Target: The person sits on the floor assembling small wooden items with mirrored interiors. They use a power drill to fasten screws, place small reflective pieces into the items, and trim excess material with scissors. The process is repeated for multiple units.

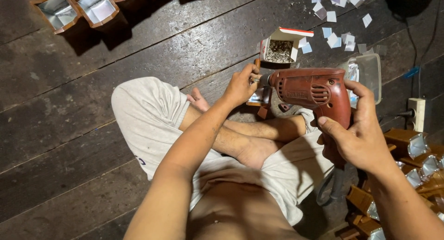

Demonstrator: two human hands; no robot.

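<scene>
I sit cross-legged on a dark plank floor. My right hand (363,131) grips the handle of a red electric drill (311,89) that points left. My left hand (240,86) is closed around the drill's metal chuck (262,80) at its nose. Below the drill, partly hidden by it, a small brown wooden piece (260,99) lies by my feet.
An open cardboard box of small metal fasteners (280,49) stands just beyond the drill. A clear plastic container (367,73) sits to its right, with cut shiny squares (335,36) scattered behind. Brown wooden pieces with foil linings lie at top left (76,9) and right (414,150). A power strip (417,113) lies at right.
</scene>
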